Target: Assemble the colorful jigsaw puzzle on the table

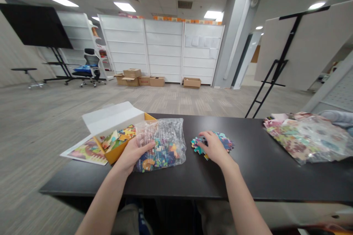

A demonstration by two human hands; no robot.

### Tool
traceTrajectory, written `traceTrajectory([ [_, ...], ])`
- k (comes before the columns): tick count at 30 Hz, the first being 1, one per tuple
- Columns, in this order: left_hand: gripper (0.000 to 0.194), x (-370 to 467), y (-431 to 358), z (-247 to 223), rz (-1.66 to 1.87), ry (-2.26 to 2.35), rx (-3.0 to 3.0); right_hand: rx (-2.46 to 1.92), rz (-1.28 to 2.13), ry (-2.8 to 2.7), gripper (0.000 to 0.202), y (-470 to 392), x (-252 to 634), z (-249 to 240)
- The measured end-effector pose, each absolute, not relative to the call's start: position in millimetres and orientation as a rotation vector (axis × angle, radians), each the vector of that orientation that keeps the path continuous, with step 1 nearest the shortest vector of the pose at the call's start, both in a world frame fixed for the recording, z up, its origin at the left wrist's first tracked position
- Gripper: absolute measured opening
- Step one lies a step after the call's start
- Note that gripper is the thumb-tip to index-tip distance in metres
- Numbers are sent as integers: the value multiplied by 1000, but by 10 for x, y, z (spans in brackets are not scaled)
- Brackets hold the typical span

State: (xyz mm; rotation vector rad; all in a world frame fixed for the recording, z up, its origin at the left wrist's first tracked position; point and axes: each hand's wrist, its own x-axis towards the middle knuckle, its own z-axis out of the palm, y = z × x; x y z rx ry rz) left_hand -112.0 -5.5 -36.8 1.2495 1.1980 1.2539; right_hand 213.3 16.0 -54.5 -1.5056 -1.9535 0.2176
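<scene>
My left hand point(138, 151) is closed on the left side of a clear plastic bag point(162, 147), its thumb lying across the front. Dark blue, orange and green jigsaw pieces show through the plastic, mostly in the lower half. Over a small heap of jigsaw pieces point(225, 141) on the table rests my right hand point(211, 145), with fingers apart and curved down onto the pieces. Whether a piece is between those fingers cannot be made out. Behind the left hand stands a yellow box point(112, 154) with a white lid raised, holding more colourful pieces.
A printed picture sheet point(88, 151) lies partly under the box at the table's left edge. On the right of the black table point(256, 165) is a large plastic bag point(311, 139) with flowered contents. Beyond the table stand an easel point(278, 66) and cardboard boxes point(132, 77).
</scene>
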Motion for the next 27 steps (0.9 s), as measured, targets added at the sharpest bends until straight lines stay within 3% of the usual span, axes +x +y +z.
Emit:
traceTrajectory([
  [4,54,-1074,-34,-359,1251,1193,1266,-1366,243,-1939,13,92,1964,-392],
  [7,51,-1039,-17,-361,1232,1172,1303,-1273,398,-2067,14,-10,1720,-321],
  [15,48,-989,-47,-342,1247,1183,1369,-1367,408,-2254,27,-44,1480,-485],
  [21,48,-1036,-42,-344,1257,1190,1343,-1238,560,-2118,8,-52,1521,-390],
  [27,52,-1134,-16,-406,1271,1178,1315,-1270,737,-1702,27,23,1879,-383],
])
